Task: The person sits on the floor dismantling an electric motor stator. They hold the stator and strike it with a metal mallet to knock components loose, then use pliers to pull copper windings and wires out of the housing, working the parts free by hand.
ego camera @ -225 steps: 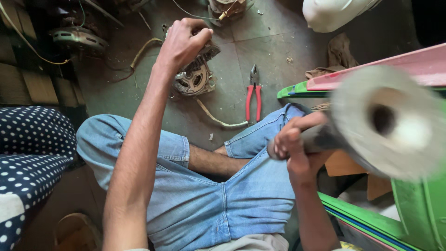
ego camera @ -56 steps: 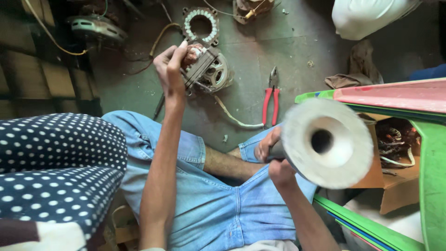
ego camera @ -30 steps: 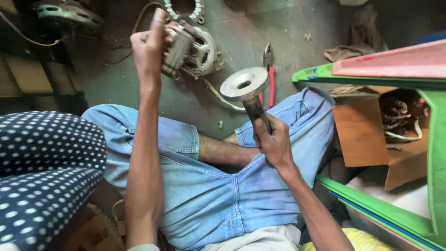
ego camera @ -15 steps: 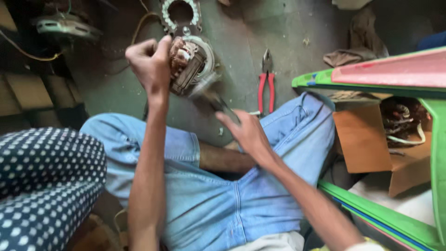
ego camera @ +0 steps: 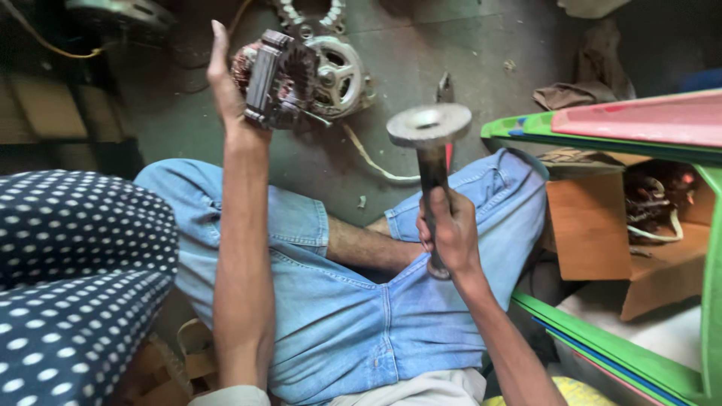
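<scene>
**Inspector:** Head view. Your left hand (ego camera: 229,90) is raised over the floor, clenched on the motor stator (ego camera: 278,79), fingers along its left side. The stator is off the ground, just in front of the round motor housing (ego camera: 340,71) lying on the concrete floor (ego camera: 466,37).

**Operator:** And my right?

**Inspector:** Your right hand (ego camera: 449,229) is wrapped tight round the shaft of the flat-headed metal tool (ego camera: 430,143), head up, shaft near upright above your right thigh. The disc head stands well apart from the stator, with bare floor showing between them.

**Operator:** Room to move?

**Inspector:** Tight on your right: the green edge of the plastic stool (ego camera: 602,124) sits near the tool head, and the cardboard box (ego camera: 594,225) is pressed beside your knee. On your left, the dotted cushion (ego camera: 75,256) crowds your leg. Ahead, a pale cord (ego camera: 372,162) trails across the floor from the housing. The red-handled pliers (ego camera: 447,94) lie mostly hidden behind the tool head.
</scene>
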